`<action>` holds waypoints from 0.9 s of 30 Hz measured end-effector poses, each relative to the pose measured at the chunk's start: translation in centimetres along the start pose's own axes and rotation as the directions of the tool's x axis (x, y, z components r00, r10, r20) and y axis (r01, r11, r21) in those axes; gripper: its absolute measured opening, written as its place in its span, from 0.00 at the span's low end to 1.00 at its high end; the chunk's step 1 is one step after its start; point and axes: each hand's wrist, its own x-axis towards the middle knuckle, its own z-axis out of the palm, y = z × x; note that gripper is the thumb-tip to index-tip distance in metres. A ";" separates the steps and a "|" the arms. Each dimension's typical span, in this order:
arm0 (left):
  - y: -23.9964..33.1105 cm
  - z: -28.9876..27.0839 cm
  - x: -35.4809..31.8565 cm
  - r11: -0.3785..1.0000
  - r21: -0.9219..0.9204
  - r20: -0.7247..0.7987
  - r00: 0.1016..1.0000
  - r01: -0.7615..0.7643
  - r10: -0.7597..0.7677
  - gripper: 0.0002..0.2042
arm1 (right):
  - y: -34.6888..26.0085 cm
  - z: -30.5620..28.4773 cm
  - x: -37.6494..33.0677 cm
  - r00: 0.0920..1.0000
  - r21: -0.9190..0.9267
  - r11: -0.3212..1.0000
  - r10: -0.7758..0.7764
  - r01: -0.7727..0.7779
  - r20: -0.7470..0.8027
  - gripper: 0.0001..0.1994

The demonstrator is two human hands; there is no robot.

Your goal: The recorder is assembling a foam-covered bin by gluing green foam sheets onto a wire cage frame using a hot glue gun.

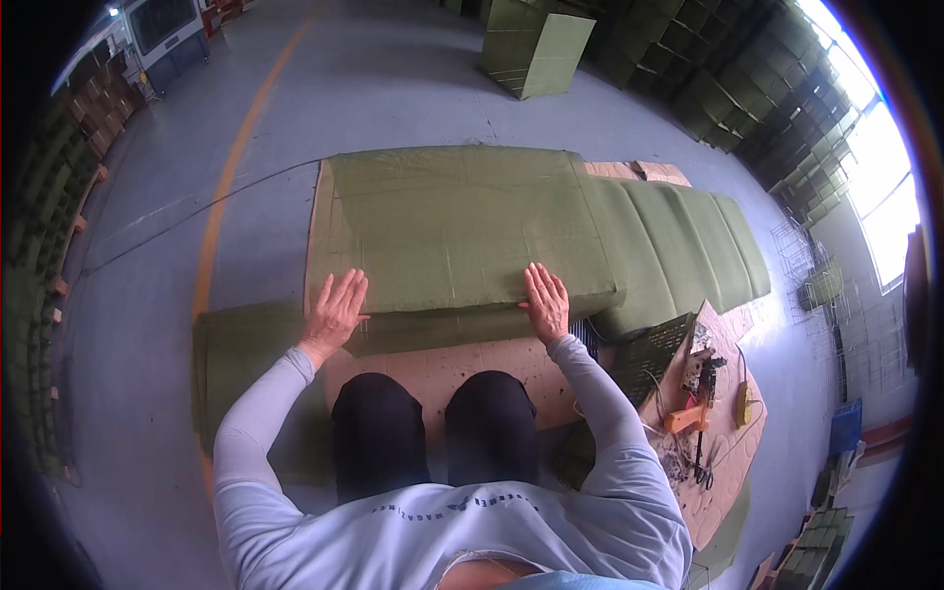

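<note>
Before my knees lies a flat, boxy piece covered in olive-green fabric [452, 221], its near edge folded down. My left hand [337, 313] rests open on its near left part, fingers stretched forward. On the near right edge lies my right hand [547, 303], also open with the fingers straight. Neither hand holds anything. Faint creases and pale lines run across the fabric. Beneath and in front of the piece, a brown cardboard sheet [472, 356] shows.
Ribbed green fabric [688, 246] lies at right. Beside my right arm, cardboard [726, 482] bears an orange-handled glue gun [685, 420], scissors [702, 478] and a yellow tool [744, 403], next to a dark crate [653, 356]. Folded green material [246, 354] lies left. A green box [551, 59] stands ahead.
</note>
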 end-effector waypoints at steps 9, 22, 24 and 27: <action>7.7 -1.7 9.5 0.973 -0.226 -0.021 0.999 -0.050 0.046 0.49 | -5.6 -0.7 6.7 0.955 0.221 0.952 -0.249 0.212 0.159 0.39; 9.4 -0.2 10.2 0.984 -0.157 -0.051 0.996 -0.082 0.075 0.37 | -6.8 0.1 5.2 0.991 0.141 0.983 -0.122 0.115 0.047 0.41; 8.0 -0.3 9.0 0.963 -0.261 -0.004 0.997 -0.070 0.071 0.38 | -5.4 -0.7 4.7 0.979 0.178 0.969 -0.187 0.170 0.086 0.42; 4.6 0.1 6.1 0.980 -0.197 0.041 0.999 -0.005 0.013 0.38 | -0.6 -1.7 2.7 0.983 0.121 0.992 -0.048 0.027 0.178 0.42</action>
